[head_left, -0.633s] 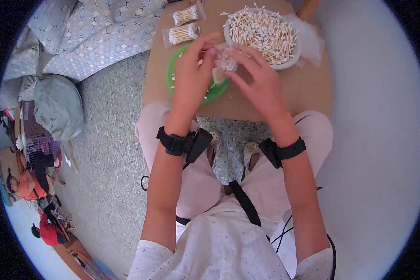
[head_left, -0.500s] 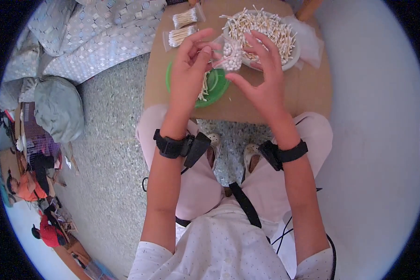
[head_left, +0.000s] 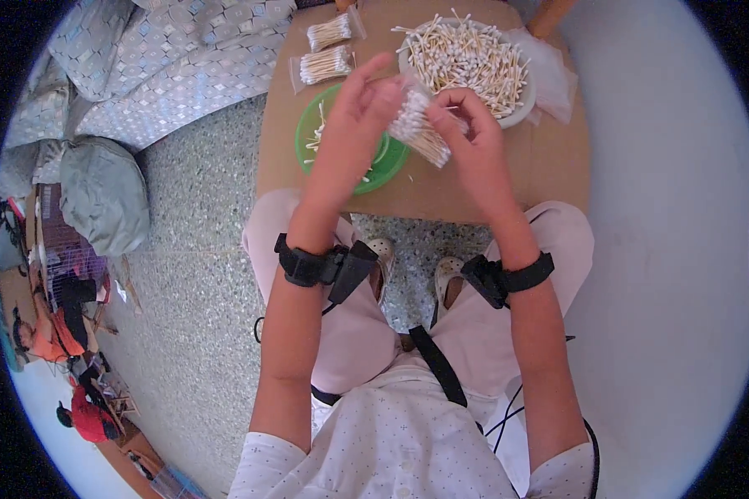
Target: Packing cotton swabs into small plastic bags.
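Note:
Between my hands, above the near part of the table, is a clear plastic bag of cotton swabs (head_left: 424,137), tilted and slightly blurred. My left hand (head_left: 358,121) is closed on its upper left end. The fingers of my right hand (head_left: 471,137) are bent against its right side, the thumb on top. Below my left hand stands a green plastic dish (head_left: 374,178) with a few loose cotton swabs, partly hidden by the hand. Behind my right hand, a white bowl (head_left: 528,101) is heaped with loose cotton swabs.
Two filled bags of cotton swabs, a nearer one (head_left: 324,65) and a farther one (head_left: 329,32), lie at the table's back left. Clear empty plastic bags (head_left: 549,79) lie right of the bowl. A patterned cloth-covered seat (head_left: 200,62) borders the left. Two people sit far left.
The bag of swabs has turned from end-on to lengthwise, its lower end now toward the right. My right hand has closed from spread fingers onto it and come slightly nearer.

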`<state>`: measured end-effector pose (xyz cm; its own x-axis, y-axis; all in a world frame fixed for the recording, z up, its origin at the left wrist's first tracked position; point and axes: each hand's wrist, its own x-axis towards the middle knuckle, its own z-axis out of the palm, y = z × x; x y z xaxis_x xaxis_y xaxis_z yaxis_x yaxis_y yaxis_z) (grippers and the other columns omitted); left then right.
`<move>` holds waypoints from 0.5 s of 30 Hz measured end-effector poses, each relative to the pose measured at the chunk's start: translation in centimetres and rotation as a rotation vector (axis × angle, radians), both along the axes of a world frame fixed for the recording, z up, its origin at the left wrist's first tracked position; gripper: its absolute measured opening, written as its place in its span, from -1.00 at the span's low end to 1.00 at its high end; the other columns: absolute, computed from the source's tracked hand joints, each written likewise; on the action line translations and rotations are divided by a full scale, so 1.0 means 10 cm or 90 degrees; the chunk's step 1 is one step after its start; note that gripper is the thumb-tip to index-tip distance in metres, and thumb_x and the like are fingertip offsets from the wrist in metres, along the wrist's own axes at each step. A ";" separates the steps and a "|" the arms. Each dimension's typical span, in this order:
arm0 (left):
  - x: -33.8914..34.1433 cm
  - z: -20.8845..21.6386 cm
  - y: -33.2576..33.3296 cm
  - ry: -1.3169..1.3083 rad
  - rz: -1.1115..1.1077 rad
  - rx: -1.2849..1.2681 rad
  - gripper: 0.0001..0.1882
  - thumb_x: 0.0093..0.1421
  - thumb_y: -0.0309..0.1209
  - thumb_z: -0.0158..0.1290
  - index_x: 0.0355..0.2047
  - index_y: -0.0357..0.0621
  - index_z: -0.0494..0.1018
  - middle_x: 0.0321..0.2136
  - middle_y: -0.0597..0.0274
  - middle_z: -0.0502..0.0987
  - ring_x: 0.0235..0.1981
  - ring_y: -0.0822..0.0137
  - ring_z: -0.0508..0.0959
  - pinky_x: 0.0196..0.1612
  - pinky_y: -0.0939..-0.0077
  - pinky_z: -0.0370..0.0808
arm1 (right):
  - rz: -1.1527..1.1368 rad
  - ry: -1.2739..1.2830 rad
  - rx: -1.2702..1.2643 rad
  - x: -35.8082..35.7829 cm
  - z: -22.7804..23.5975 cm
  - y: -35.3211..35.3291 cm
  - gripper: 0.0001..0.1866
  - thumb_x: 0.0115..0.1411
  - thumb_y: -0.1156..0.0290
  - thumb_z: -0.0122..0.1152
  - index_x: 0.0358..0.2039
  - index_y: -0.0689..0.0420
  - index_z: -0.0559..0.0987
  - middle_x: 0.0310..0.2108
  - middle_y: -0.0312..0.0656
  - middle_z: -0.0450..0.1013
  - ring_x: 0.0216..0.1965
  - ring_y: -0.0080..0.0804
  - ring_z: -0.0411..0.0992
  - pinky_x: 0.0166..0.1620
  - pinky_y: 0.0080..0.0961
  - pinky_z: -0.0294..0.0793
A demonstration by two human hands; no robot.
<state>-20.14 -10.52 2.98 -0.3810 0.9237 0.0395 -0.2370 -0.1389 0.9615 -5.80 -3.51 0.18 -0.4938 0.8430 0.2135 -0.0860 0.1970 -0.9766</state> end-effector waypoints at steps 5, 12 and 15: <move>0.08 -0.05 0.01 0.232 0.039 0.030 -0.43 0.16 -0.38 0.11 0.14 -0.21 0.19 -0.06 0.08 0.43 -0.04 0.35 0.44 -0.02 0.45 0.39 | -0.029 0.044 0.002 0.01 -0.01 0.03 -0.85 0.16 0.42 0.17 -0.30 0.18 0.46 -0.37 -0.31 0.43 -0.31 -0.58 0.36 -0.22 -0.63 0.37; 0.05 -0.01 0.00 0.055 0.042 -0.012 -0.52 0.15 -0.40 0.12 0.05 -0.26 0.29 -0.11 0.20 0.45 -0.10 0.46 0.44 -0.06 0.60 0.38 | 0.042 0.117 -0.120 0.02 0.11 -0.04 -0.60 0.14 0.37 0.22 -0.04 0.19 0.39 -0.19 -0.21 0.43 -0.16 -0.51 0.40 -0.17 -0.58 0.45; 0.02 0.00 -0.01 0.016 0.085 0.013 -0.54 0.16 -0.41 0.10 0.05 -0.26 0.29 -0.11 0.22 0.45 -0.12 0.47 0.45 -0.06 0.61 0.38 | 0.108 0.098 -0.189 0.02 0.10 -0.04 -0.56 0.14 0.36 0.22 0.00 0.23 0.36 -0.15 -0.17 0.43 -0.17 -0.49 0.42 -0.19 -0.58 0.48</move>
